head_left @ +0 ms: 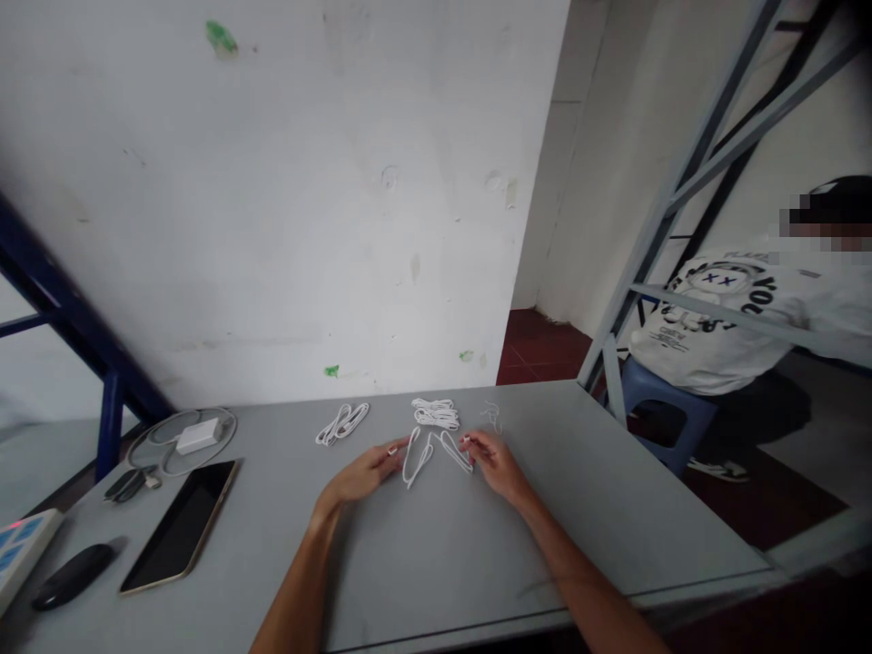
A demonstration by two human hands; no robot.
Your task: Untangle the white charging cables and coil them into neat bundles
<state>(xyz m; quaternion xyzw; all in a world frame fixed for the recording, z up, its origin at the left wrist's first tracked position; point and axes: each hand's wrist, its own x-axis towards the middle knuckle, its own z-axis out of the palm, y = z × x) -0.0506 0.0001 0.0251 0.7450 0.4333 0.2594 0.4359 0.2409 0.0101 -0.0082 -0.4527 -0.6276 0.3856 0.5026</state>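
A thin white cable [418, 460] hangs in loose loops between my two hands, just above or on the grey tabletop; which one I cannot tell. My left hand [364, 474] pinches one end, with a small white plug showing by the thumb. At the other side my right hand [496, 465] is closed on the cable's other end, where another small white plug shows at the fingertips. Just beyond the hands lies a bundle of folded white cables [436, 413]. Farther left rests another coiled white cable [342, 424].
Thin white ties [491, 415] lie behind my right hand. At left are a white charger [199, 436] with its cord, a tablet [181, 527], a black mouse [73, 577] and a power strip [27, 549]. A seated person [722, 318] is beyond the metal frame.
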